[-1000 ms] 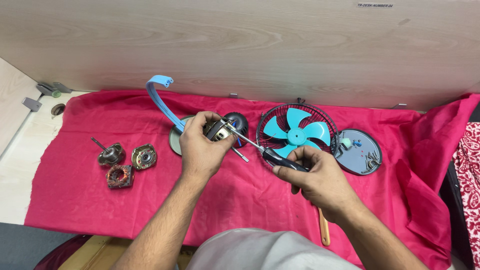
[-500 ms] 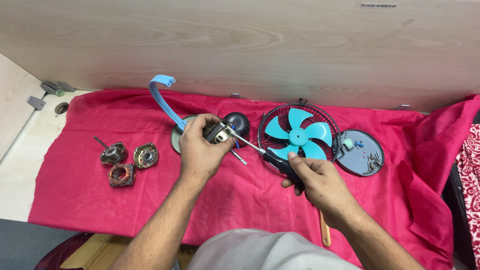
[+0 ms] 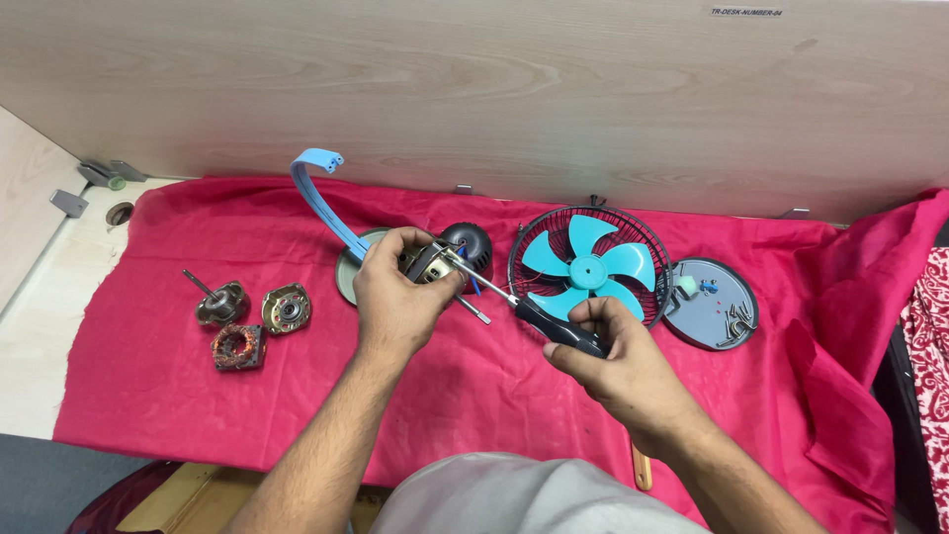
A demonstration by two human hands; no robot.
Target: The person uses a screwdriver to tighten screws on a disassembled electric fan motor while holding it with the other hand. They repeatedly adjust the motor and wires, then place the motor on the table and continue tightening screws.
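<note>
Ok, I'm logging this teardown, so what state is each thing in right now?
Left hand: gripping the motor.
Motor: held up, out of its housing.
Right hand: gripping the screwdriver.
Screwdriver: tip at the motor.
Fan blade: lying in its black grille.
Round grey cover: off, lying flat.
Three motor parts: lying apart.

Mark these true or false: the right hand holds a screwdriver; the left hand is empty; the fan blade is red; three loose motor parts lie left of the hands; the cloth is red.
1. The right hand holds a screwdriver. True.
2. The left hand is empty. False: it grips a motor.
3. The fan blade is red. False: it is light blue, inside a black grille.
4. Three loose motor parts lie left of the hands. True.
5. The cloth is red. True.
</note>
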